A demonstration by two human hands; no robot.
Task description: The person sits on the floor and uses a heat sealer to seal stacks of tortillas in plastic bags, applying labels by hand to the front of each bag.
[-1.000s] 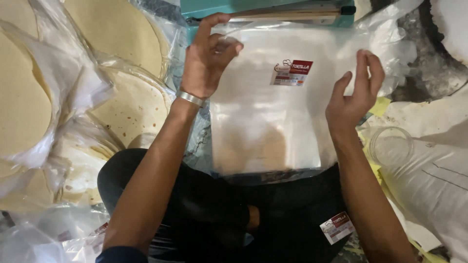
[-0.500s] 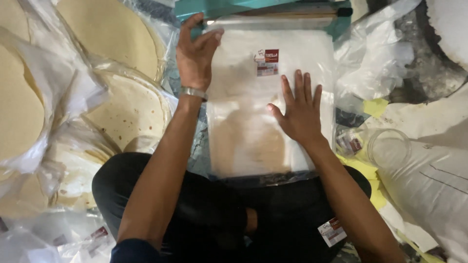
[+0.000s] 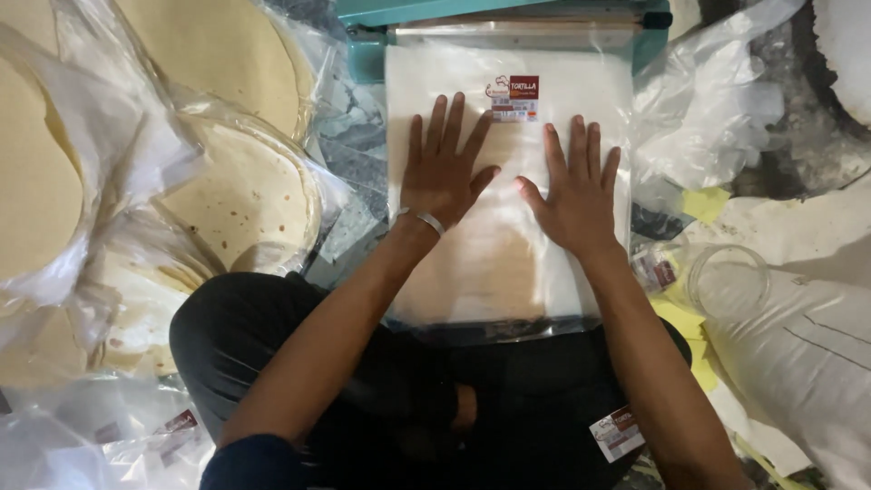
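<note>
A clear plastic bag (image 3: 508, 263) with flat pale tortillas inside lies in front of me, a small red-and-white label near its top. Its open end rests on the bar of a teal heat sealer (image 3: 508, 32) at the top. My left hand (image 3: 442, 172), a metal bangle on its wrist, lies flat on the bag's left half with fingers spread. My right hand (image 3: 572, 186) lies flat on the right half, fingers spread too. Both palms press down on the bag, side by side and almost touching at the thumbs.
Stacks of round tortillas in loose plastic (image 3: 227, 181) crowd the left side. Crumpled clear bags (image 3: 717, 100) and a white sack (image 3: 807, 345) lie at the right, with a clear round lid (image 3: 726, 281). My crossed legs in black (image 3: 363, 381) sit below, loose labels nearby.
The bag went from held up in both hands to lying flat with its top in the sealer. My left hand came down from the bag's top edge; both palms now press it.
</note>
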